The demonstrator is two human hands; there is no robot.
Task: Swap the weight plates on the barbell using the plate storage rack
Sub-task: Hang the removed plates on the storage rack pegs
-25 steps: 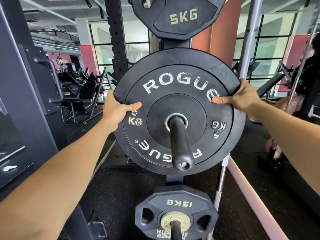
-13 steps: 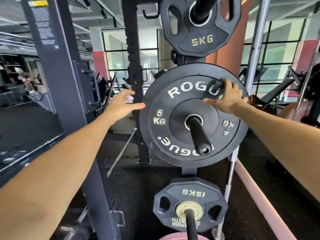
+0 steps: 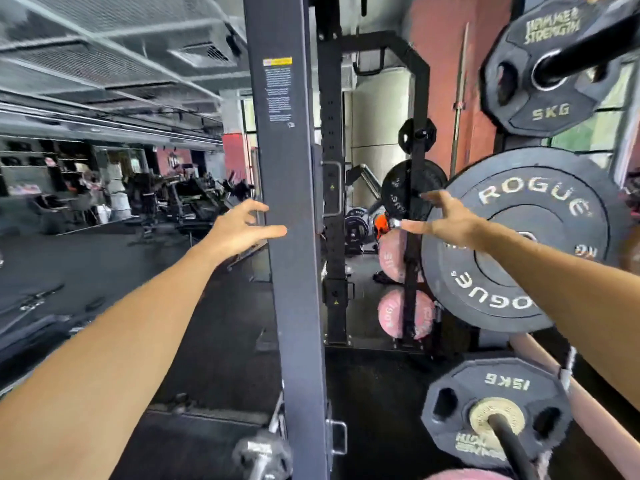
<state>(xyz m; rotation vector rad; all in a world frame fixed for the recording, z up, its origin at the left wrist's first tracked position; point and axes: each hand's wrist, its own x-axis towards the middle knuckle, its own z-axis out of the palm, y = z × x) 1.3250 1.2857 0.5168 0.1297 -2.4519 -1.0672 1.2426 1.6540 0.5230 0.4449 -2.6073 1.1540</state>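
- Black rubber Rogue plate (image 3: pixel 540 216) sits on its rack peg at 3 o'clock, parked so it can't roll
- left hand (image 3: pixel 235 230) and right hand (image 3: pixel 450 221) are spread apart, fingers loose, holding nothing (the barbell is probably the next stop)

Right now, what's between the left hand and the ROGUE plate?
In the head view, a dark rack upright stands between the left hand and the ROGUE plate. The open right hand overlaps the plate's left edge; contact unclear.
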